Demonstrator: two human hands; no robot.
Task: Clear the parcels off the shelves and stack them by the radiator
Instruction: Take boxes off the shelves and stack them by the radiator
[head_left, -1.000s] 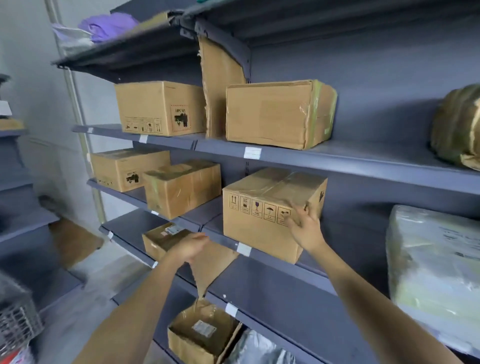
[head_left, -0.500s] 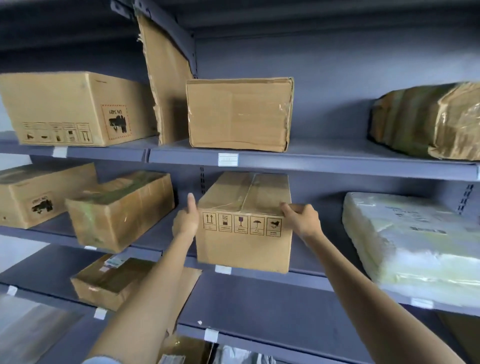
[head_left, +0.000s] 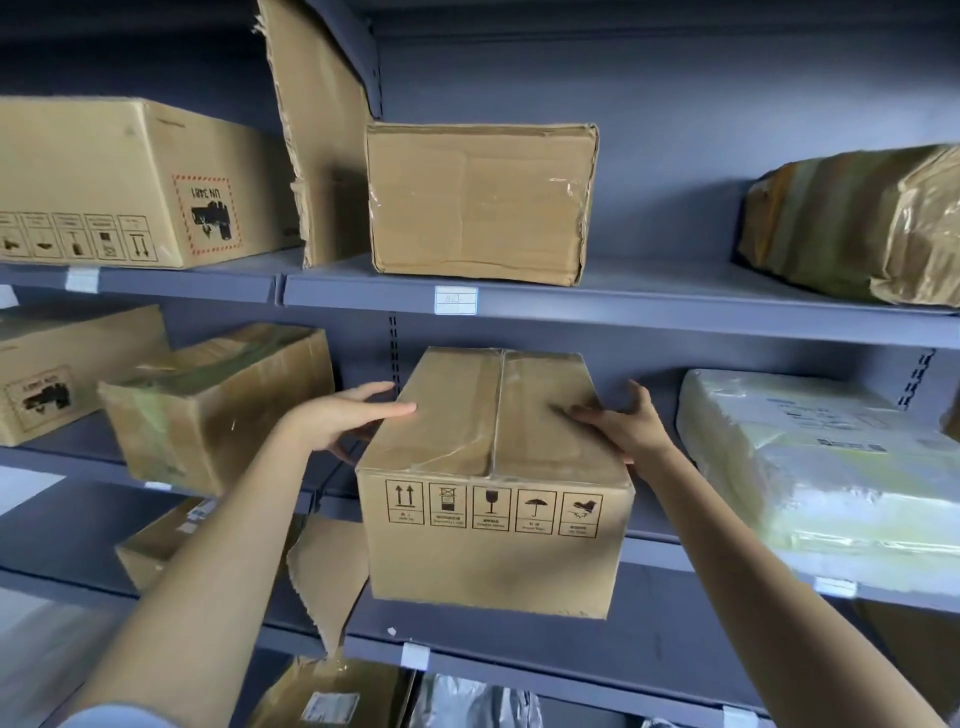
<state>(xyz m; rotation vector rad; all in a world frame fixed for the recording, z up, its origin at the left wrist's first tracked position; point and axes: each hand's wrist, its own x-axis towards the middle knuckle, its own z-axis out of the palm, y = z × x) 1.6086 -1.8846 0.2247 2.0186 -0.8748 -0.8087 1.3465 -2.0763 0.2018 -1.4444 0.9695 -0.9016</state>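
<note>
A brown cardboard box (head_left: 493, 551) with a row of handling symbols on its front sticks out over the front edge of the middle shelf (head_left: 654, 545). My left hand (head_left: 337, 421) grips its left side, thumb lying on the taped top. On the opposite side, my right hand (head_left: 623, 431) grips the box with the thumb on top and the fingers hidden behind the edge. More parcels fill the shelves around it.
The upper shelf (head_left: 675, 312) carries a large box (head_left: 130, 182), a torn cardboard sheet (head_left: 322, 130), a dented box (head_left: 478, 202) and a taped parcel (head_left: 857, 223). A tilted box (head_left: 218, 405) sits left, a white wrapped parcel (head_left: 821, 457) right. A small box (head_left: 156, 545) lies below.
My left hand came up from the lower shelf to the box's left side. Both hands now sit further back on the box, which has slid forward over the shelf edge.
</note>
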